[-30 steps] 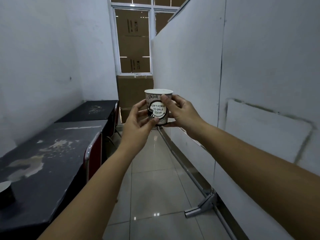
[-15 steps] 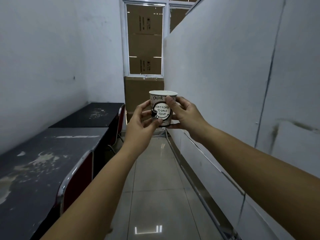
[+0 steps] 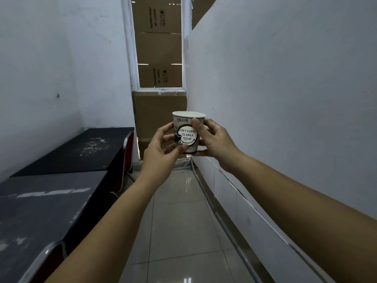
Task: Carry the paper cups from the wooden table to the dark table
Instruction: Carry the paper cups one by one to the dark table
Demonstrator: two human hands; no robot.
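A white paper cup [image 3: 187,134] printed "Don't forget to smile today" is held upright in the air at arm's length, in the middle of the head view. My left hand [image 3: 161,148] grips its left side and bottom, fingers curled round it. My right hand [image 3: 214,140] grips its right side, thumb across the print near the rim. A worn dark table [image 3: 40,205] stands low at the left, and a second dark table [image 3: 81,154] lies beyond it along the left wall. The wooden table is out of view.
A narrow tiled aisle [image 3: 179,221] runs ahead between the tables and a white partition [image 3: 275,119] on the right. Red chairs [image 3: 127,158] are tucked at the tables. Stacked cardboard boxes [image 3: 159,111] close the far end below a window.
I have moved forward along the aisle with the cup in both hands. The near table has slid back past me and the boxes are closer. The grip is unchanged.
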